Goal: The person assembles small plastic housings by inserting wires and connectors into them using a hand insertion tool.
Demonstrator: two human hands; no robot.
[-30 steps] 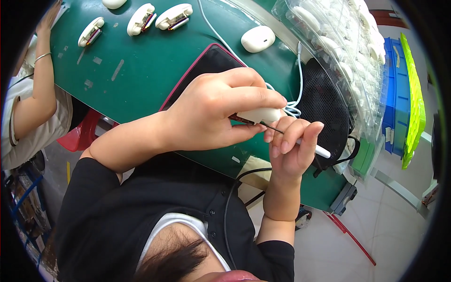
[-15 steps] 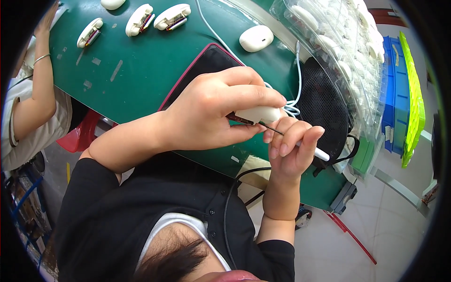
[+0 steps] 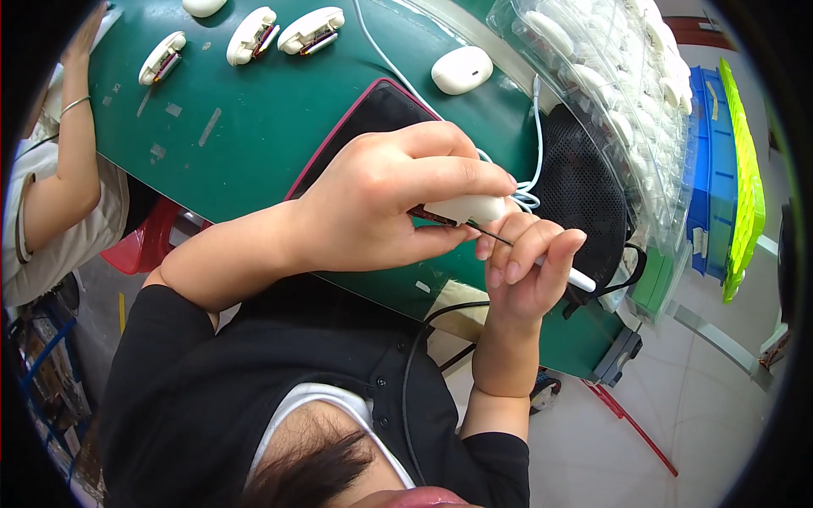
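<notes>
Near the middle, my left hand (image 3: pixel 385 186) is closed around a small white rounded plastic casing (image 3: pixel 474 208). Its open underside shows a dark reddish edge of internal parts. My right hand (image 3: pixel 525 262) grips a thin screwdriver (image 3: pixel 579 278) with a white handle and a dark slim shaft. The shaft runs from the right fingers up to the casing's underside, close to my left thumb; its tip cannot be made out. Behind my left hand, a dark flat panel (image 3: pixel 360 127) with a pinkish-red rim lies on the green table (image 3: pixel 229 161).
Opened white casings (image 3: pixel 252 37) with inner parts exposed stand at the far left; a closed white casing (image 3: pixel 461 69) lies farther right. A clear tray (image 3: pixel 610 93) holds several white pieces beside a black mesh pouch (image 3: pixel 584 186) and white cable (image 3: pixel 540 127). A co-worker's arm (image 3: pixel 74 161) is at left.
</notes>
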